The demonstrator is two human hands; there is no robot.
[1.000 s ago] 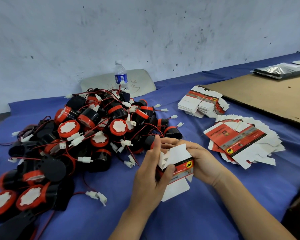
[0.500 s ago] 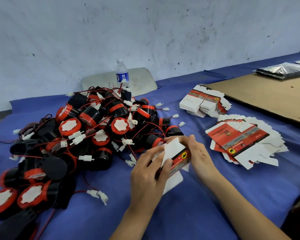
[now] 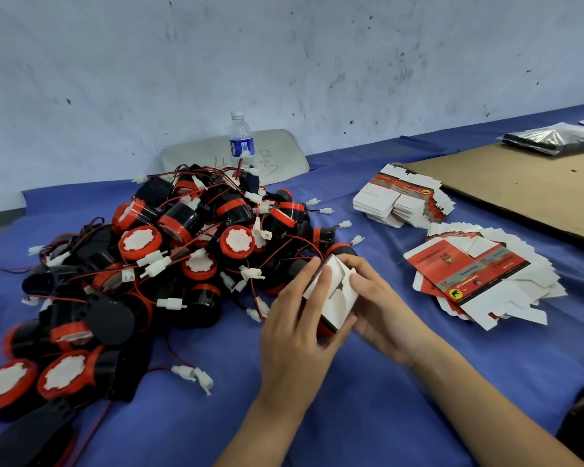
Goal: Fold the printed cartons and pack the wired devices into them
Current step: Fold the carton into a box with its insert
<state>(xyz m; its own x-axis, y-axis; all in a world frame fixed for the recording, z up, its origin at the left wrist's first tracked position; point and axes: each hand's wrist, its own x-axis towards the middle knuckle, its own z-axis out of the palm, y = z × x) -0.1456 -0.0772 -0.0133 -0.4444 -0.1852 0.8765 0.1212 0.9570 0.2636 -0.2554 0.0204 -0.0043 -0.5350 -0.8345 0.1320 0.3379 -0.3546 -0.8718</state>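
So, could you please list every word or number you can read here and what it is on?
"15", probably: top flat carton; small print blurred.
water bottle label: too small.
board behind it: handwritten marks, illegible.
stacked cartons: blurred.
held carton: nothing legible.

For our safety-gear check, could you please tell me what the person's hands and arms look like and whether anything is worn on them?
The left hand and right hand are bare: no gloves, rings or watch show. The left forearm and right forearm are bare too, with no sleeve in view.
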